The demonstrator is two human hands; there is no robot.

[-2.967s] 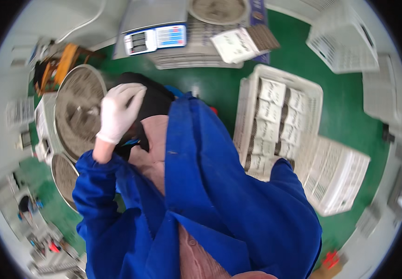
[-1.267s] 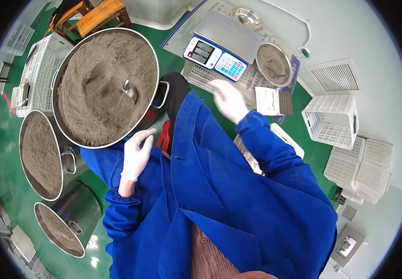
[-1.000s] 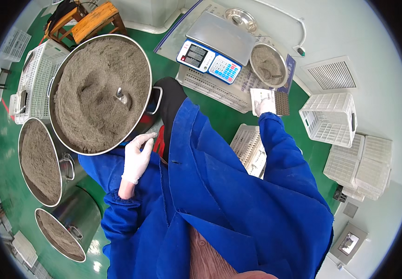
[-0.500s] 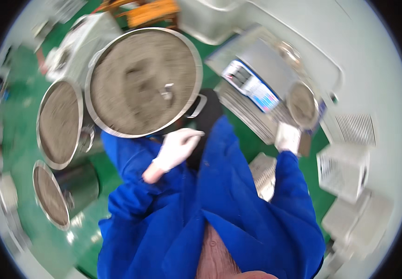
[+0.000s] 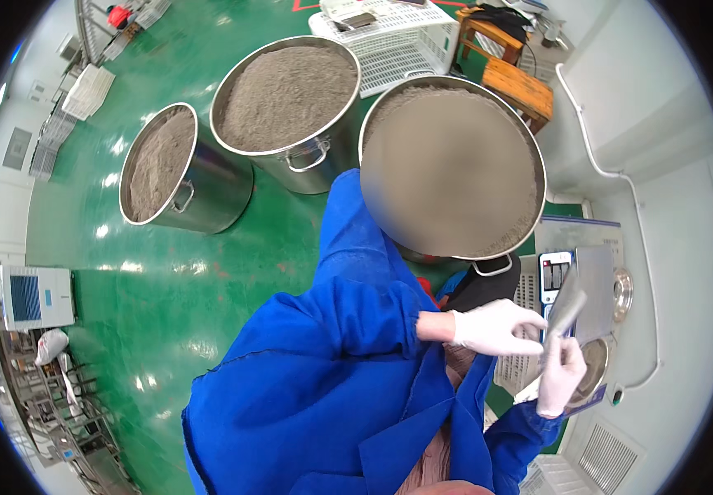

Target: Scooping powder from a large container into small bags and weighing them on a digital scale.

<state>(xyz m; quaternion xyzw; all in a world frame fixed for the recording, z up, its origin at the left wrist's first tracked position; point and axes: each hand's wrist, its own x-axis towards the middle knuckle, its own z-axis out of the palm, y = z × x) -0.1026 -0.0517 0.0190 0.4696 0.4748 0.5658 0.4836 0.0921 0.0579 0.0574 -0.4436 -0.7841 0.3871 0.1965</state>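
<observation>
Pouch (image 5: 569,304), blurred, one: pinched at its near end by right hand (image 5: 561,375), seemingly leaving the far end free; left hand (image 5: 501,327) half-curled alongside, grip unclear.

long-sleeved blue coat (image 5: 315,396), pinkish ribbed top (image 5: 429,462), white gloves (image 5: 492,328)

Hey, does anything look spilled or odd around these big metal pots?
The grey powder in the pot nearest the left hand looks smooth and blurred, unlike the grainy powder in the other two pots; that may just be the picture. No spill plainly shows on the green floor.
</observation>
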